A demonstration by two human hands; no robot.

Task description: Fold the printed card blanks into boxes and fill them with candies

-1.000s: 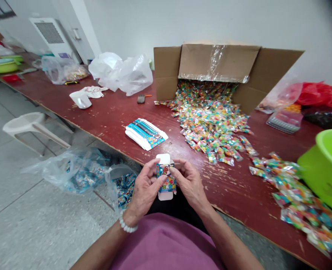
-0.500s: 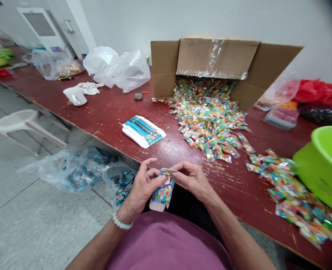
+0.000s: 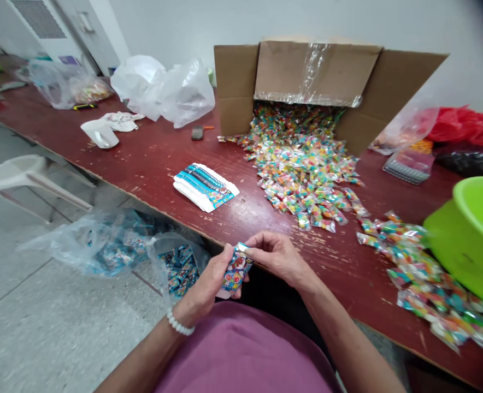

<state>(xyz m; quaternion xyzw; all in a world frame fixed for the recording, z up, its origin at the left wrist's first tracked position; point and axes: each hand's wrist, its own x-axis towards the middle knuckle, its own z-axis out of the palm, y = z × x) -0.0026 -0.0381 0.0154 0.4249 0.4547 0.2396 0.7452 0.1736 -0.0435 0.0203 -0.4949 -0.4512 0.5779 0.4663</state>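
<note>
A small printed candy box (image 3: pixel 236 271), blue with colourful pictures, is held over my lap at the table's front edge. My left hand (image 3: pixel 213 277) is wrapped round it from the left, thumb along its side and fingertips showing beyond its right edge. With thumb and forefinger, my right hand (image 3: pixel 277 257) pinches the white flap at the box's top. A pale flap shows at the lower end, partly behind my left hand. On the table beyond lies a stack of flat blue-and-white cartons (image 3: pixel 206 186).
Wrapped candies (image 3: pixel 302 174) spill from a cardboard carton (image 3: pixel 317 73) across the dark red table (image 3: pixel 151 158). A green basin (image 3: pixel 454 240) stands at right. Left below are plastic bags of small blue boxes (image 3: pixel 180 270) and a white stool (image 3: pixel 16 172).
My left hand has closed round the box, its fingers moving behind it. The right hand has folded the top flap lower. The camera view has shifted slightly.
</note>
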